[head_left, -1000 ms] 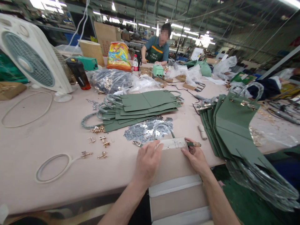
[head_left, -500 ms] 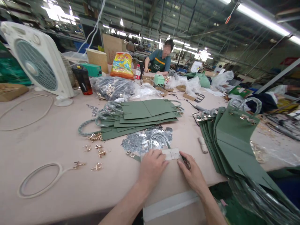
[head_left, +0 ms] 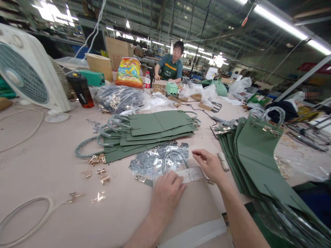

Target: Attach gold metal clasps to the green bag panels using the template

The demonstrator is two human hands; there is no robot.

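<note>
My left hand point(head_left: 169, 193) rests on the upper left part of a beige panel point(head_left: 193, 203), fingers bent over its pale top strip; whether they pinch anything is hidden. A metal clasp point(head_left: 141, 178) on a green strap sticks out left of that hand. My right hand point(head_left: 208, 165) is raised beside the panel's upper right corner, fingers apart and holding nothing. Under its wrist a second metal clasp point(head_left: 210, 181) shows at the panel's edge. Beyond the panel, a wrapped handle loop point(head_left: 165, 158) lies over a heap of small silver plates point(head_left: 152, 160).
Green bag panels point(head_left: 160, 124) are stacked behind the plates; more point(head_left: 256, 148) hang over the right edge. Gold fittings point(head_left: 103, 177) and a tape roll point(head_left: 26, 217) lie left. A fan point(head_left: 28, 69), tumbler point(head_left: 80, 90) and a person point(head_left: 170, 65) are farther back.
My right hand has let go of the panel's right corner and moved up and away. My left hand stays on the panel. The view has shifted slightly.
</note>
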